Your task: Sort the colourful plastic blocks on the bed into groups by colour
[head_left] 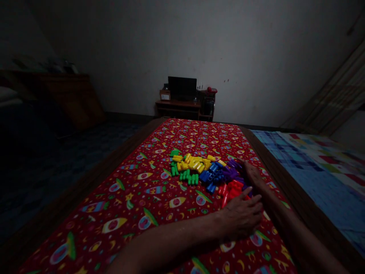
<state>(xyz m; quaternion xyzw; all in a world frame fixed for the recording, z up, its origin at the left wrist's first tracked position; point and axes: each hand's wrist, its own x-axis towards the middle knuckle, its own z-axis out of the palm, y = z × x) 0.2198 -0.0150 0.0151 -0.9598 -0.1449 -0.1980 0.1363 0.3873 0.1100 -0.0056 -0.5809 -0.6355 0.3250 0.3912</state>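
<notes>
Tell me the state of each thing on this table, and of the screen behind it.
Cloth: spread flat.
Blocks: loose, grouped by colour.
Left hand: open, flat on cloth, holding nothing.
Right hand: open, against purple blocks.
Screen: dark.

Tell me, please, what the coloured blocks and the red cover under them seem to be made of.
Blocks: probably moulded plastic, glossy, given solid bright colours and faint highlights. Cover: likely printed cloth or vinyl, repeating pattern; dim light leaves that open.
</notes>
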